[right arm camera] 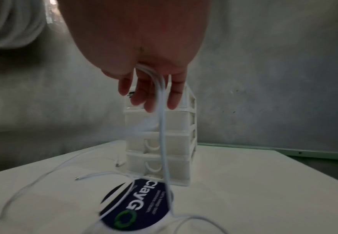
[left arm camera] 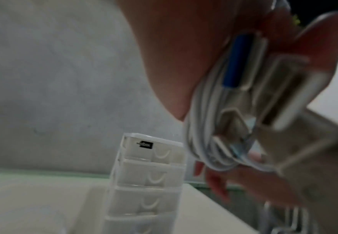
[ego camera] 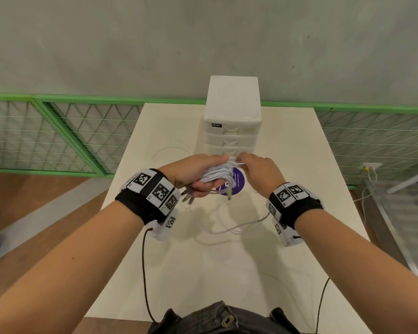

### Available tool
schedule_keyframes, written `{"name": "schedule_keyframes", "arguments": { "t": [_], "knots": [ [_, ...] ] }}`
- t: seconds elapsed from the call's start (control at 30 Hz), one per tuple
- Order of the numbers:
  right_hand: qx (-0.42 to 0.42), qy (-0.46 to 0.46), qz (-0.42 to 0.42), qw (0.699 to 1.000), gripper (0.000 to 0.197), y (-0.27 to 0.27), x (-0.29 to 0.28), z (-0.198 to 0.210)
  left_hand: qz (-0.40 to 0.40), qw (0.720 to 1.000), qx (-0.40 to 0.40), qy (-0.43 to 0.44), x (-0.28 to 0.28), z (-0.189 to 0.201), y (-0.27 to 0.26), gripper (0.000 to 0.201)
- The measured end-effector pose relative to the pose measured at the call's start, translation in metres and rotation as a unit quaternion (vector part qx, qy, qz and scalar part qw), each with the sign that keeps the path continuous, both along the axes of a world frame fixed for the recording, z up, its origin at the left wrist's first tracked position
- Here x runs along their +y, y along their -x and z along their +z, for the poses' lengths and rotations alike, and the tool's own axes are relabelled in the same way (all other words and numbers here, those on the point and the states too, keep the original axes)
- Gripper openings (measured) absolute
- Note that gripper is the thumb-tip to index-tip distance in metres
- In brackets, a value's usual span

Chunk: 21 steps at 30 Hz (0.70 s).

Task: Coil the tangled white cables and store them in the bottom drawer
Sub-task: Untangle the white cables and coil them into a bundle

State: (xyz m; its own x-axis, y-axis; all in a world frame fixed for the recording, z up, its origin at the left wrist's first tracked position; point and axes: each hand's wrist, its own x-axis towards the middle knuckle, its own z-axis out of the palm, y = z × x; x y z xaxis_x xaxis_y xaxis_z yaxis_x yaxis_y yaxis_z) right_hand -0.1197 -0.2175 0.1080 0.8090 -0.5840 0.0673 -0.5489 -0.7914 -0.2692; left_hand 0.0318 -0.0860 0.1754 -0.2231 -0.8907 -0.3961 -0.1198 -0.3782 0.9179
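My left hand (ego camera: 198, 174) grips a coiled bundle of white cables (ego camera: 217, 174) above the table, with several plug ends (ego camera: 187, 198) sticking out toward me. In the left wrist view the cable bundle (left arm camera: 208, 129) loops round my fingers beside blurred USB plugs (left arm camera: 280, 88). My right hand (ego camera: 253, 165) pinches a loose cable strand (right arm camera: 162, 120) beside the bundle; the strand hangs down to the table. More loose white cable (ego camera: 237, 227) lies on the table below my hands. The white drawer unit (ego camera: 232, 121) stands behind my hands, all drawers shut; the bottom drawer (right arm camera: 160, 164) shows in the right wrist view.
A round dark purple sticker (ego camera: 237, 183) lies on the cream table (ego camera: 159, 273) in front of the drawer unit. A green mesh fence (ego camera: 58, 131) runs behind the table. Black wrist-camera leads (ego camera: 144, 273) hang down near my waist.
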Motion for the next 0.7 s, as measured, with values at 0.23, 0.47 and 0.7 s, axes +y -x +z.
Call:
{"name": "schedule_keyframes", "arguments": {
  "t": [0.23, 0.47, 0.7],
  "knots": [
    [0.015, -0.132, 0.022, 0.991, 0.012, -0.017, 0.039, -0.016, 0.154, 0.950, 0.236, 0.137, -0.017, 0.023, 0.008, 0.068],
    [0.072, -0.267, 0.049, 0.960, 0.019, -0.008, 0.062, -0.033, 0.352, 0.861, 0.289, 0.226, -0.025, 0.026, -0.007, 0.048],
    [-0.041, -0.217, 0.089, 0.971, 0.021, -0.003, 0.067, -0.017, 0.425, 0.857, -0.068, 0.284, -0.022, -0.001, -0.023, 0.026]
  ]
}}
